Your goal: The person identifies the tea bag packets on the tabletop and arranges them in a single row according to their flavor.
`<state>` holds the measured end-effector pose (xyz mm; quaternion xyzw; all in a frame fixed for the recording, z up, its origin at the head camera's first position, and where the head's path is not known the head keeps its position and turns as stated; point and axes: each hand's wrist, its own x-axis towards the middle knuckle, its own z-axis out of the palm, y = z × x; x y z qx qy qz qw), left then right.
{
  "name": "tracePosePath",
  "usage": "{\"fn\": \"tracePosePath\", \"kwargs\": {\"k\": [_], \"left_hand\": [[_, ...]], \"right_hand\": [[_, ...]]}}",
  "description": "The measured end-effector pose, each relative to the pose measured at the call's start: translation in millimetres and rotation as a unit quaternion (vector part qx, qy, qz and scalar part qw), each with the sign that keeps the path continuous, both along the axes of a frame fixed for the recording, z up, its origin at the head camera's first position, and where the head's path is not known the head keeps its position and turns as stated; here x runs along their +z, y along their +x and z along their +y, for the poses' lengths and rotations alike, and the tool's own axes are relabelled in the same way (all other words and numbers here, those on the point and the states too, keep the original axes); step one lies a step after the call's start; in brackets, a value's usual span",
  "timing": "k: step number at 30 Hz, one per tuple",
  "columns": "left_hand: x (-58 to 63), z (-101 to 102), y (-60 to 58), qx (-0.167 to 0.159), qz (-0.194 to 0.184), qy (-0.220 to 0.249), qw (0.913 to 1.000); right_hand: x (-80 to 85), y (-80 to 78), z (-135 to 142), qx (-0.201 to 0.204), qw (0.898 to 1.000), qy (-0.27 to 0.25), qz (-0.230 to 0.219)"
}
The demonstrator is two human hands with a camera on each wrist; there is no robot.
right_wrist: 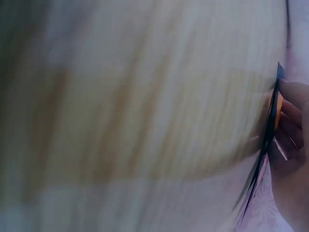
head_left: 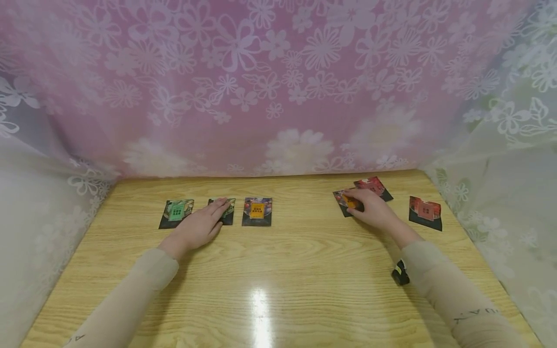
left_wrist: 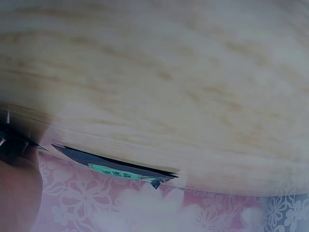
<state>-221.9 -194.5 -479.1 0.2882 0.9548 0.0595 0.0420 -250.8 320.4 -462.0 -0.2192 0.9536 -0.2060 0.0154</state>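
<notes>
My left hand [head_left: 197, 228] lies with straight fingers over a dark packet with a green label [head_left: 228, 217], partly hiding it. Left of that hand is another green-labelled packet [head_left: 176, 211], also seen edge-on in the left wrist view. A packet with an orange label [head_left: 256, 212] lies just to its right. On the right side, my right hand [head_left: 372, 208] pinches a second orange-labelled packet [head_left: 341, 199] with curled fingers and thumb. The right wrist view shows the fingers [right_wrist: 292, 116] against its label side. A red-labelled packet [head_left: 375, 185] lies right behind that hand.
Another red-labelled packet [head_left: 425, 212] lies near the right edge of the wooden table [head_left: 287, 270]. A small black object [head_left: 400, 273] sits beside the right sleeve, partly covered by it. Floral curtains [head_left: 278, 96] border the table at the back and both sides.
</notes>
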Motion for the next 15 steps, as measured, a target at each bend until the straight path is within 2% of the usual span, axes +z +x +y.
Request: {"fn": "tracePosePath", "kwargs": {"k": [8,15], "left_hand": [[-1.9,-0.7,-0.6,0.001,0.003,0.001,1.0],[-2.4,-0.3,-0.5,-0.002,0.009,0.001,1.0]], "right_hand": [[-2.3,3.3,1.1,0.019,0.999,0.048,0.011],[-8.1,8.6,1.8,0.037,0.997,0.065,-0.017]]}}
